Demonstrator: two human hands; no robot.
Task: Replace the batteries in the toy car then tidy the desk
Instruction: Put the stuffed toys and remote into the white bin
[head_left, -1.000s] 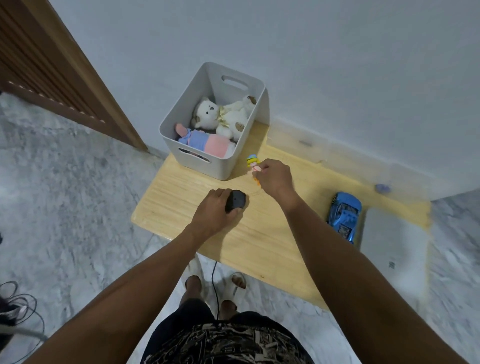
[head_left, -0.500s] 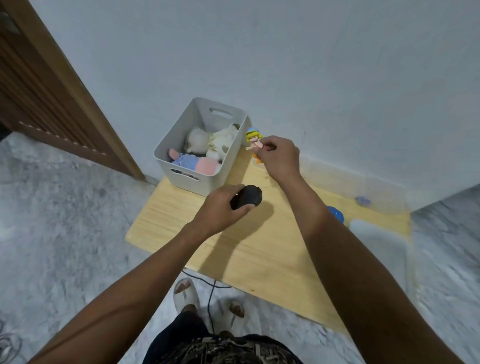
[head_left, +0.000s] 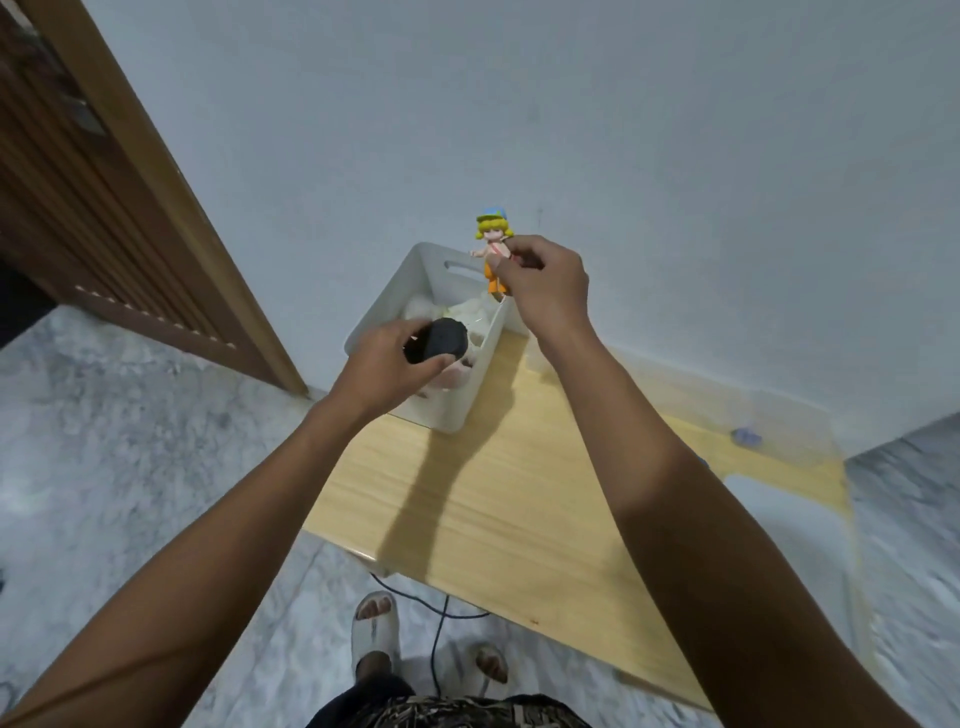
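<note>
My left hand grips a small black rounded object and holds it over the open white storage bin at the desk's back left. My right hand pinches a little doll with yellow hair, a blue cap and orange trousers, held upright above the bin's far right corner. Soft toys lie inside the bin, mostly hidden behind my left hand. The toy car is hidden behind my right forearm; only a sliver of blue shows.
The wooden desk stands against a white wall. A grey flat item lies at the desk's right side, and a small purple thing sits near the back edge. A brown slatted door is on the left. A cable runs on the floor by my feet.
Both hands rose from the desk and moved toward the bin: the left carried the black object over it, the right lifted the doll above its far corner. The camera tilted upward.
</note>
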